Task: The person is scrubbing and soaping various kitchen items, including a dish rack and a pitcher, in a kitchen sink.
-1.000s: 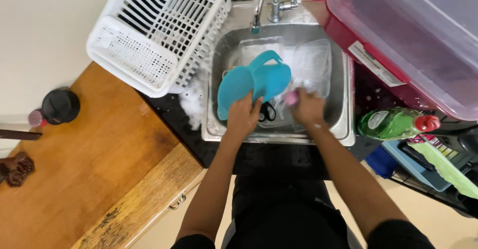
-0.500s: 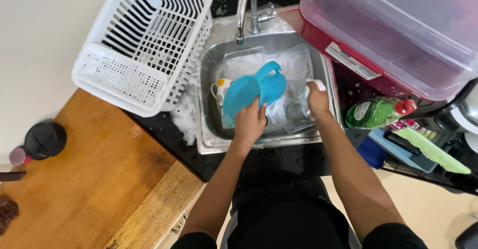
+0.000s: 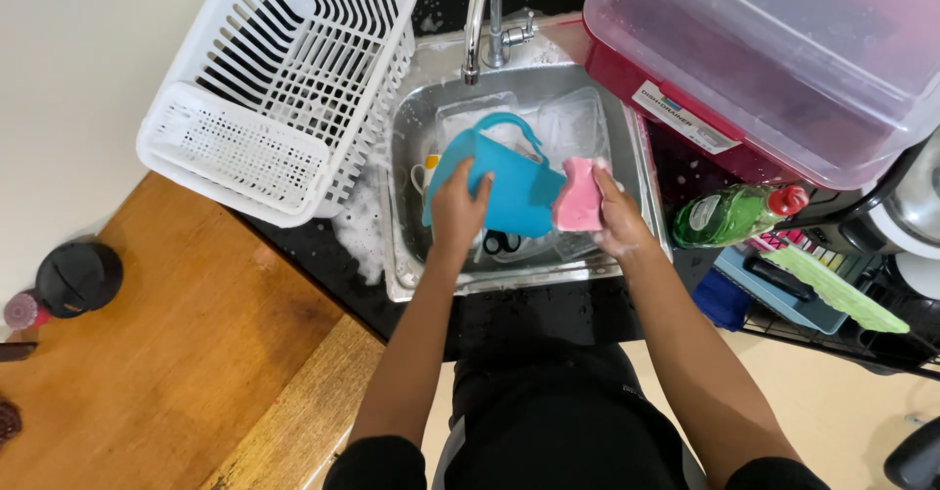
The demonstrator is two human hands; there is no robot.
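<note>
Over the steel sink [image 3: 409, 255], my left hand [image 3: 456, 206] grips a blue plastic jug [image 3: 509, 182] with a curved handle, tilted on its side. My right hand [image 3: 615, 218] holds a pink sponge [image 3: 580, 196] pressed against the jug's right edge. Clear plastic containers [image 3: 578, 123] and a pair of scissors [image 3: 501, 243] lie in the sink under the jug. A small white and yellow item [image 3: 425, 172] sits at the sink's left side.
A white dish rack [image 3: 274, 89] stands left of the sink, with soap foam [image 3: 360, 231] on the black counter beside it. The tap [image 3: 485, 15] rises behind. A red bin with a clear lid [image 3: 774, 49] and a green soap bottle [image 3: 734, 214] sit right. A wooden table [image 3: 166, 353] lies lower left.
The jug has been turned and lifted in my left hand. My right hand has come up from the sink's right edge with the pink sponge and set it against the jug.
</note>
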